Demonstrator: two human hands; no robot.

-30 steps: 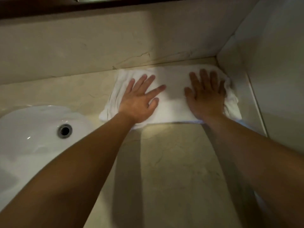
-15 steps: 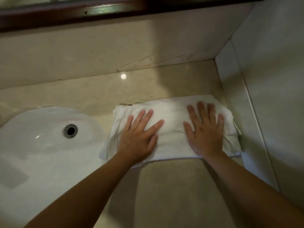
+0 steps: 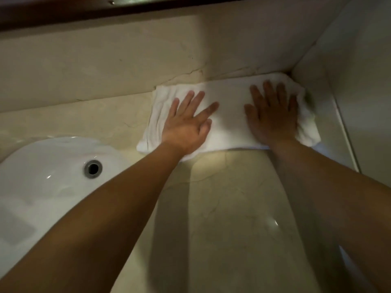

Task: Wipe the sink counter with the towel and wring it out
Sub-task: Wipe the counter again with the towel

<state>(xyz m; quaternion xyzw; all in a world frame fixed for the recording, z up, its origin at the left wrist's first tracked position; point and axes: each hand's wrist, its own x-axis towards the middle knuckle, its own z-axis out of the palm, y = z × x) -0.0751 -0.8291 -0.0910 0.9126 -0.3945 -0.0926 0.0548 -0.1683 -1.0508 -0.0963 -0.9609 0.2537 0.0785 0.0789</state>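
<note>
A white folded towel (image 3: pixel 228 115) lies flat on the beige marble sink counter (image 3: pixel 232 208), pushed into the back right corner against the backsplash and the side wall. My left hand (image 3: pixel 188 123) presses on the towel's left half with straight, spread fingers. My right hand (image 3: pixel 273 115) presses flat on the right half, fingers pointing toward the back wall. Both arms reach forward across the counter.
A white sink basin (image 3: pixel 42 182) with a round metal overflow hole (image 3: pixel 93 168) sits at the left. The marble backsplash (image 3: pixel 105 66) runs along the back under a dark wooden frame (image 3: pixel 63 11). A pale side wall (image 3: pixel 359 81) bounds the right.
Both hands pulled the towel toward me half a second ago, then pushed it back away into the far right corner, staying flat on it throughout.
</note>
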